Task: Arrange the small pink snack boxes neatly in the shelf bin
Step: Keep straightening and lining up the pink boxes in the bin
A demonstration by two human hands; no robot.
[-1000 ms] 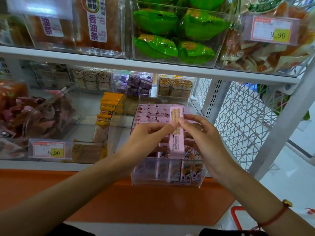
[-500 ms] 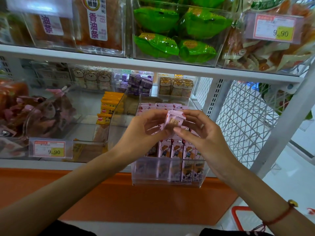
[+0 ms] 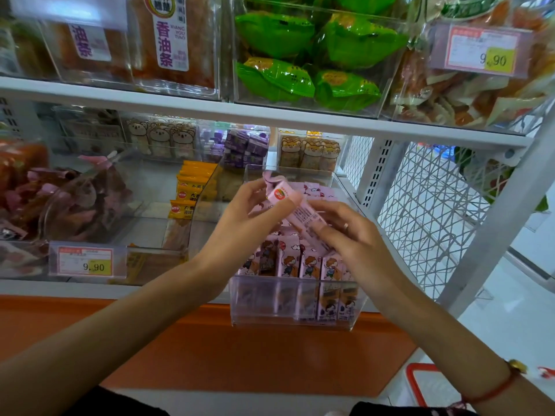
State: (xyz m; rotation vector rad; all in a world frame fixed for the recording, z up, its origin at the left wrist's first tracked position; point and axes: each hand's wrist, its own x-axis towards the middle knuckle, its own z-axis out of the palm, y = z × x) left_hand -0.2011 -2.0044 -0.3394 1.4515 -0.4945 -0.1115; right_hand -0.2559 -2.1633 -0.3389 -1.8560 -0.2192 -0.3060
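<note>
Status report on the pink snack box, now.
Left hand and right hand both grip one pink box, tilted above the clear bin. Front row stands upright. Nothing blocking.

The white label on the packet in the upper-shelf bin read "香油条" and "XIANG YOU TIAO". The price tag on the upper right bin read "9.90". The price tag on the near left bin also read "9.90".
</note>
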